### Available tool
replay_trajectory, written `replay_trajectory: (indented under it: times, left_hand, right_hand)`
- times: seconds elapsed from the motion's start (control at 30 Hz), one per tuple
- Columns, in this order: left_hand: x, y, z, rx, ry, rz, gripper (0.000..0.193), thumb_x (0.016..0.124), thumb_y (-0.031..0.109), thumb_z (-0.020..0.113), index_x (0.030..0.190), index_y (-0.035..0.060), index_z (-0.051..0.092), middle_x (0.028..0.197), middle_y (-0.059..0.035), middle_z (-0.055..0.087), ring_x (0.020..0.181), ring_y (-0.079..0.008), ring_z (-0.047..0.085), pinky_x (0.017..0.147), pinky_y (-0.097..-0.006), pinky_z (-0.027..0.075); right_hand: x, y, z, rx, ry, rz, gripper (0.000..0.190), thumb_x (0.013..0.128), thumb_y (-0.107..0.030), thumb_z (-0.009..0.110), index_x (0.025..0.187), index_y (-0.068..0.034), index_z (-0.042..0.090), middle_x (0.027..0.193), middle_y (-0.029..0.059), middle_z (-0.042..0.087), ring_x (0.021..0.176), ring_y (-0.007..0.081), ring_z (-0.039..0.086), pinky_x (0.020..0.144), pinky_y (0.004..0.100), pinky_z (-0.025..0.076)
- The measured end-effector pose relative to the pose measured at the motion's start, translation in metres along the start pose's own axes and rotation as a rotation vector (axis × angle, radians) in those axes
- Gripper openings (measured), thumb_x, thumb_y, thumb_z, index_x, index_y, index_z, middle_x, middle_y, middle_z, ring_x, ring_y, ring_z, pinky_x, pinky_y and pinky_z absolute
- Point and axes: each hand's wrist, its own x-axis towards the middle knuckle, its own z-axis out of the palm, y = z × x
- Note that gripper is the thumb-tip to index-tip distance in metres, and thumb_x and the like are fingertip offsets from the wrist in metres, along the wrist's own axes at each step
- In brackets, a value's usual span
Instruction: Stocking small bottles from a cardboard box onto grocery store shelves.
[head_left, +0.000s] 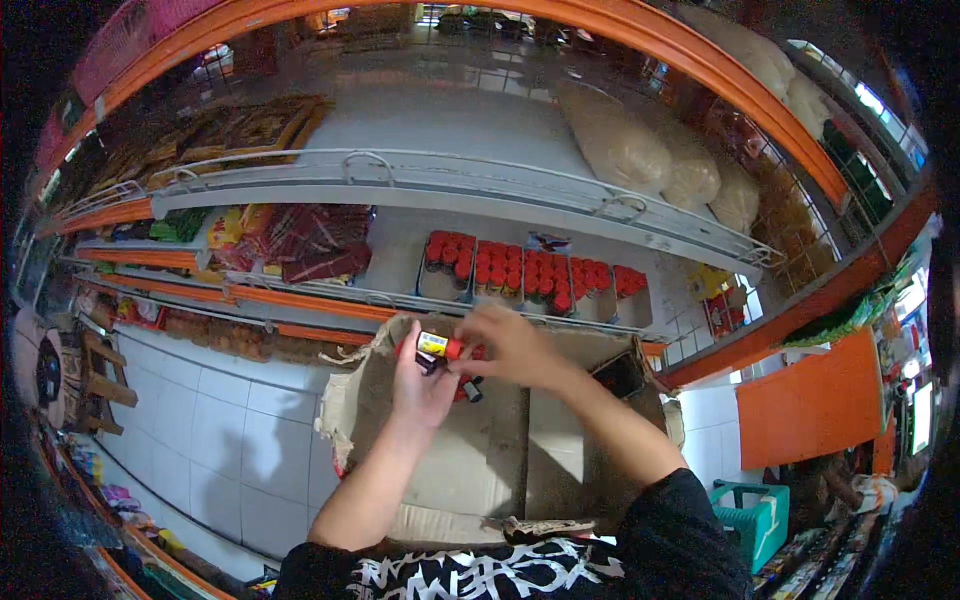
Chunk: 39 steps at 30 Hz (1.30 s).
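Small dark bottles are gathered in my left hand (421, 390), held above an open cardboard box (465, 465). One of them, a small bottle (433, 343) with a yellow and white label, lies on its side with its red cap to the right. My right hand (514, 349), slightly blurred, has its thumb and fingers around that cap end. Below it, another dark bottle (426, 363) shows in my left palm. Down in the box, partly hidden by my hands, lies a loose bottle (472, 391) with some red beside it.
Beyond the box, rows of red-capped bottles (544, 277) stand in divided bins on a shelf, left of which lie dark red packets (322, 240). A white wire rail (465, 169) edges the shelf above, where large sacks (637, 157) lie. A green plastic stool (754, 517) stands at right.
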Motion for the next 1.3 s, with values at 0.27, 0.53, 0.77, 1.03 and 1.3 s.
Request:
replay_trajectory:
  times: [0.27, 0.53, 0.77, 1.03, 1.3]
  left_hand:
    - [0.002, -0.008, -0.001, -0.090, 0.126, 0.133, 0.021, 0.087, 0.025, 0.056, 0.087, 0.0047, 0.049, 0.082, -0.0085, 0.054, 0.092, -0.0247, 0.055, 0.092, -0.0438, 0.044]
    - [-0.002, -0.002, 0.007, -0.158, 0.137, 0.176, 0.017, 0.084, 0.015, 0.056, 0.085, 0.0012, 0.047, 0.095, -0.0128, 0.048, 0.096, -0.0244, 0.051, 0.096, -0.0432, 0.044]
    - [-0.003, -0.003, 0.010, -0.186, 0.133, 0.116, 0.020, 0.083, 0.013, 0.058, 0.090, -0.0016, 0.046, 0.095, -0.0132, 0.049, 0.097, -0.0260, 0.051, 0.095, -0.0427, 0.044]
    - [0.000, -0.004, 0.008, -0.181, 0.154, 0.104, 0.024, 0.082, 0.010, 0.056, 0.095, -0.0068, 0.044, 0.098, -0.0153, 0.048, 0.103, -0.0305, 0.051, 0.096, -0.0425, 0.044]
    - [0.001, -0.010, -0.011, -0.189, 0.049, -0.038, 0.012, 0.084, 0.013, 0.054, 0.085, 0.0022, 0.049, 0.086, -0.0092, 0.054, 0.087, -0.0196, 0.055, 0.088, -0.0359, 0.048]
  right_hand:
    - [-0.001, 0.024, -0.019, 0.178, 0.274, 0.246, 0.029, 0.077, -0.016, 0.067, 0.103, -0.004, 0.063, 0.095, 0.0147, 0.062, 0.084, 0.0251, 0.061, 0.076, 0.0314, 0.049]
    - [-0.003, 0.063, -0.033, -0.212, 0.070, 0.477, 0.033, 0.070, -0.018, 0.067, 0.101, -0.006, 0.063, 0.099, 0.0200, 0.058, 0.092, 0.0349, 0.056, 0.080, 0.0419, 0.046]
    - [-0.006, 0.064, -0.008, -0.340, 0.235, 0.453, 0.032, 0.063, -0.018, 0.069, 0.090, -0.003, 0.059, 0.093, 0.0202, 0.056, 0.089, 0.0365, 0.055, 0.078, 0.0435, 0.045]
    - [0.003, 0.054, 0.001, -0.543, 0.259, 0.587, 0.041, 0.062, -0.015, 0.065, 0.099, -0.004, 0.050, 0.102, 0.0177, 0.053, 0.095, 0.0354, 0.052, 0.079, 0.0453, 0.043]
    - [-0.028, -0.007, -0.015, 0.234, -0.108, -0.036, 0.049, 0.068, -0.008, 0.063, 0.115, -0.007, 0.048, 0.113, 0.0144, 0.045, 0.110, 0.0287, 0.043, 0.095, 0.0370, 0.035]
